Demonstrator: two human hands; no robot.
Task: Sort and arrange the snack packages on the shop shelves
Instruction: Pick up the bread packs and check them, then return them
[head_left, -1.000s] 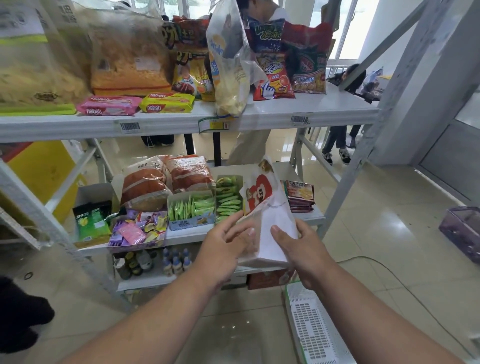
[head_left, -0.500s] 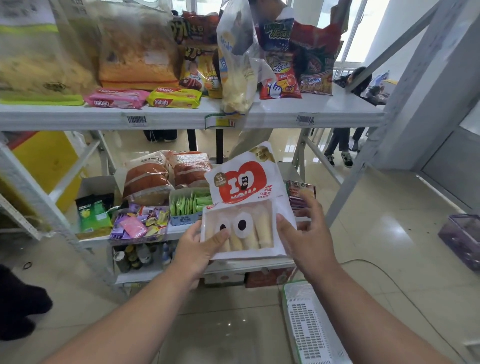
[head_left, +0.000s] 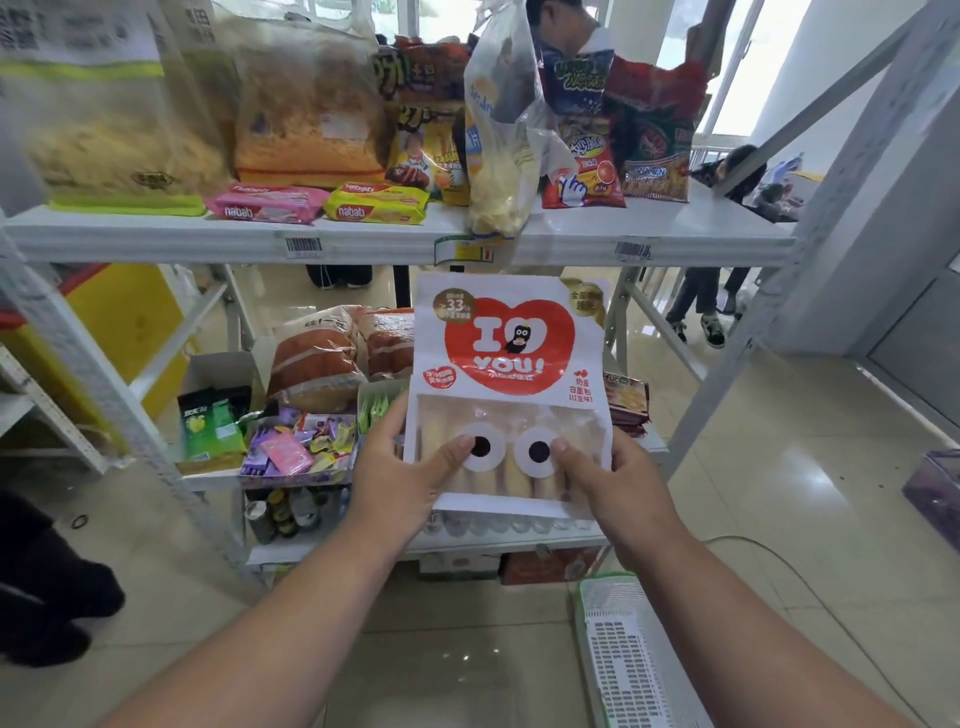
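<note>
On the far left of the upper shelf (head_left: 156, 236), a large clear bag of pale yellow snacks (head_left: 111, 150) is stood beside a bag of orange snacks (head_left: 306, 124), with a pink wafer pack (head_left: 265, 202) and a yellow wafer pack (head_left: 376, 201) laid flat in front near the shelf edge. On the lower shelf (head_left: 218, 480), a green packet (head_left: 210, 423) is seen at the left, next to a tray of purple and pink sweets (head_left: 298, 447), and two wrapped loaves (head_left: 322, 366) are set behind it. At the centre, a white bread package (head_left: 511, 364) printed with a red heart is held upright in front of the lower shelf, its top reaching just below the upper shelf edge. Its lower left edge is gripped by the left hand (head_left: 400, 483), thumb pressed on the clear window beside a printed eye; its lower right edge is gripped by the right hand (head_left: 618, 493), thumb laid beside the other eye. Above it, a clear bag of pale crisps (head_left: 501, 156) is stood at the upper shelf edge, with red and blue snack bags (head_left: 618, 124) to its right. A white perforated crate (head_left: 631, 660) is seen on the floor near the right forearm.
</note>
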